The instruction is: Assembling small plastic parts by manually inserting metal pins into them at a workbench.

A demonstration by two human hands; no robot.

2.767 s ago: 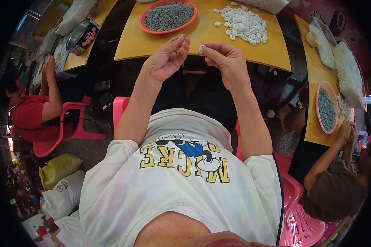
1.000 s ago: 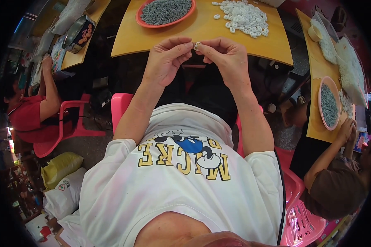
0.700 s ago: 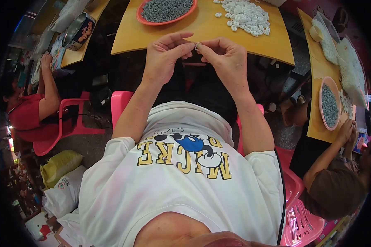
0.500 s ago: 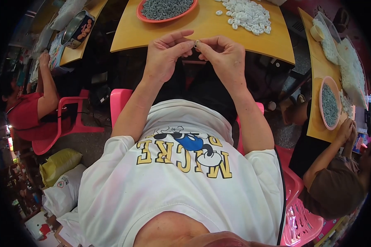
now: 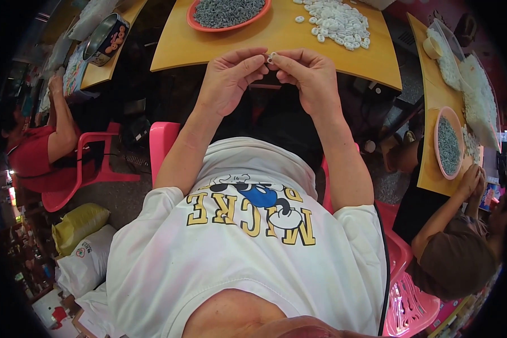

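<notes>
Just off the near edge of the yellow table, both my hands meet fingertip to fingertip. My right hand (image 5: 311, 76) pinches a small white two-holed piece (image 5: 271, 57) between thumb and forefinger. Against that piece, the thumb and forefinger of my left hand (image 5: 231, 76) press together; whatever small thing they hold is too tiny to make out. Beyond the left hand, an orange-red bowl (image 5: 231, 27) is heaped with small grey screw-like parts (image 5: 226, 11). Beyond the right hand lies a loose pile of white oval two-holed pieces (image 5: 341, 25).
My yellow table (image 5: 276, 42) spans the front. At left, a person in red (image 5: 42, 143) sits by a table with a round tin (image 5: 104, 42). At right, another person (image 5: 459, 253) works near a pink bowl (image 5: 448, 143) of grey parts. Sacks (image 5: 81, 228) lie on the floor at left.
The white piece between my fingertips has turned, so its holes show more plainly. My hands have shifted only slightly and remain together.
</notes>
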